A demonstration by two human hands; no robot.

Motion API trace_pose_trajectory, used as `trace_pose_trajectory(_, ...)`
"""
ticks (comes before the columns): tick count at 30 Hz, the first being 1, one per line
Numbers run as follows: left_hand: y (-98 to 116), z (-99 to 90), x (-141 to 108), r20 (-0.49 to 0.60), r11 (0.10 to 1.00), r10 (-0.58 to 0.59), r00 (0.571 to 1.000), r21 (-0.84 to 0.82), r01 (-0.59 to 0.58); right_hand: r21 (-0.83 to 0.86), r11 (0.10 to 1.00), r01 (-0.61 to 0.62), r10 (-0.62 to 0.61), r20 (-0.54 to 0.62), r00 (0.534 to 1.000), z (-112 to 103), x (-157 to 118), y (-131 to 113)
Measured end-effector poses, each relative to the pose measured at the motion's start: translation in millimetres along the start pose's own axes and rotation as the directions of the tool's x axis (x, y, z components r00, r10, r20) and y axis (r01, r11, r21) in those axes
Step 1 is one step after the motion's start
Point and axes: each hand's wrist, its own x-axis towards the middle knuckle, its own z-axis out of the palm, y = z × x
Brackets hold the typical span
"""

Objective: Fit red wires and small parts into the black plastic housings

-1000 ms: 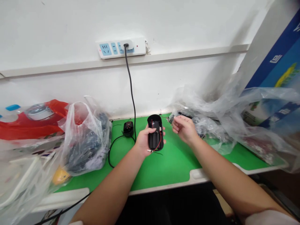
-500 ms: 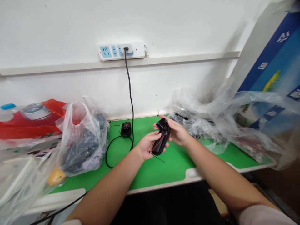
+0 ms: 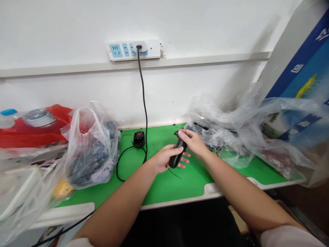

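Well, on the green desk (image 3: 169, 188), a clear plastic bag (image 3: 89, 151) of dark items stands left of a small black charger (image 3: 138, 139) and its looping cable (image 3: 118, 168). The left hand's (image 3: 163, 158) fingers curl around a tilted black battery holder (image 3: 176, 158), while the right hand's (image 3: 194, 143) fingers close over its upper end, just beside crumpled plastic wrap (image 3: 218, 135).

Bright green worktop (image 3: 195, 185), black plastic housing (image 3: 176, 158) in the middle, white power strip (image 3: 125, 50) with pale blue panels, plus a dark blue box (image 3: 303, 65) with a yellow swoosh.
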Motion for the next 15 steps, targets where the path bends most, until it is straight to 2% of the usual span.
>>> trace_pose_trajectory(3, 3, -2.6, -1, 0.122, 0.988, -0.025, 0.992, -0.146, 0.043, 0.075, 0.995, -0.07, 0.068, 0.03, 0.997, -1, 0, -1)
trace_pose_trajectory(6, 5, -3.4, -2, 0.141, 0.981, -0.015, 0.99, -0.187, 0.042, 0.238, 0.959, -0.154, 0.129, 0.117, 0.985, -3, -1, -2)
trace_pose_trajectory(8, 4, -2.0, -1, 0.064, 0.989, 0.039, 0.997, -0.142, -0.029, 0.37, 0.91, -0.185, 0.119, 0.194, 0.974, -7, -2, -5)
trace_pose_trajectory(10, 3, 0.5, 0, -0.064, 0.986, 0.156, 0.986, -0.041, -0.159, 0.481, 0.86, -0.171, 0.057, 0.243, 0.968, -11, -2, -9)
trace_pose_trajectory(12, 0, 2.5, 3, -0.154, 0.957, 0.29, 0.944, 0.061, -0.284, 0.547, 0.827, -0.128, -0.018, 0.254, 0.967, -14, -3, -11)
trace_pose_trajectory(15, -3, 2.5, 7, -0.191, 0.911, 0.41, 0.892, 0.142, -0.388, 0.573, 0.814, -0.098, -0.058, 0.248, 0.967, -14, -2, -9)
